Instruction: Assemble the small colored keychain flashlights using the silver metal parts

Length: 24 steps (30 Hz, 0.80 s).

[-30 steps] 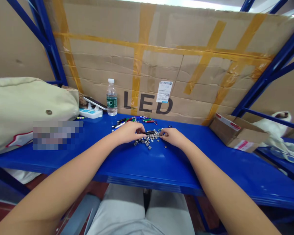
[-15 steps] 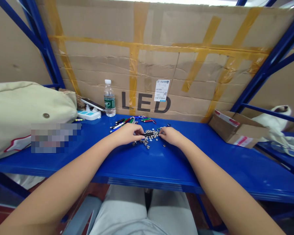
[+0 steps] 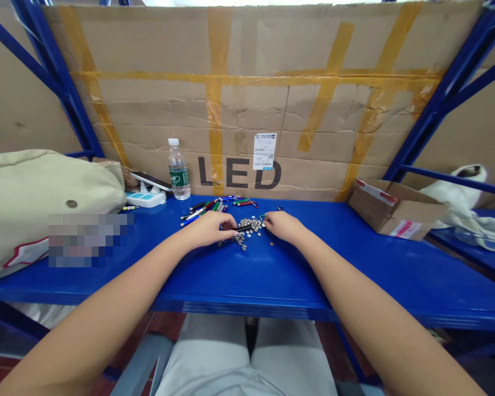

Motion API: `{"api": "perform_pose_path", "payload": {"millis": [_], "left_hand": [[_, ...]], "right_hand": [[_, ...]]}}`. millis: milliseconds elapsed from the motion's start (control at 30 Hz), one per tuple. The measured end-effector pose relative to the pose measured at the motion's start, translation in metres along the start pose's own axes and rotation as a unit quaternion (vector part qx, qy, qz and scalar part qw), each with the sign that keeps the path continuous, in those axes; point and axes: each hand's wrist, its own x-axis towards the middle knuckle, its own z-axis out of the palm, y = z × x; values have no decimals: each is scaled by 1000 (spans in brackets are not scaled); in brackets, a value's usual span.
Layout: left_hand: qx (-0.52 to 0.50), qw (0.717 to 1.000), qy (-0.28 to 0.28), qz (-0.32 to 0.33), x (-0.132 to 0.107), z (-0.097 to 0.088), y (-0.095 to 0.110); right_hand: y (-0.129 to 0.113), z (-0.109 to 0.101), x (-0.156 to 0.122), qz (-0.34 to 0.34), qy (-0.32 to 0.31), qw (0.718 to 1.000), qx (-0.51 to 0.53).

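Pinched between the thumb and fingers of my left hand [image 3: 214, 227] is a slim black tube [image 3: 244, 227], its far end pointing right. My right hand [image 3: 284, 224] is closed at the fingertips, just right of the tube's end; whatever is in them is too small to make out. Between the hands lie several small round silver discs like button cells [image 3: 253, 223]. Small metal pieces [image 3: 240, 240] are heaped in front of my left fingers. Behind that hand is a group of coloured metal pen-like tubes [image 3: 202, 210], and more with clips [image 3: 242, 202] lie farther back.
A water bottle [image 3: 179, 170] stands at the back of the blue table [image 3: 247, 280], beside a white power strip [image 3: 146, 198] and a phone [image 3: 150, 180]. A cream bag [image 3: 37, 192] fills the left. An open cardboard box [image 3: 391, 209] sits right. Taped cardboard [image 3: 157, 121] rises behind.
The view has shifted slightly, so most things appear a little farther left. My left hand keeps its hold on the black tube; my right fingers remain closed beside the discs.
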Motion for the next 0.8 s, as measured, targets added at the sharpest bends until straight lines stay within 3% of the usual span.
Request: {"api": "perform_pose_path", "payload": {"millis": [300, 633, 800], "left_hand": [[-15, 1000, 19, 15, -2, -2, -1], [-13, 999, 30, 38, -5, -5, -5], [12, 995, 46, 89, -3, -3, -8]], "right_hand": [[4, -1, -2, -28, 23, 998, 56], [-1, -9, -6, -27, -3, 998, 62], [-10, -18, -16, -70, 61, 973, 210]]}}
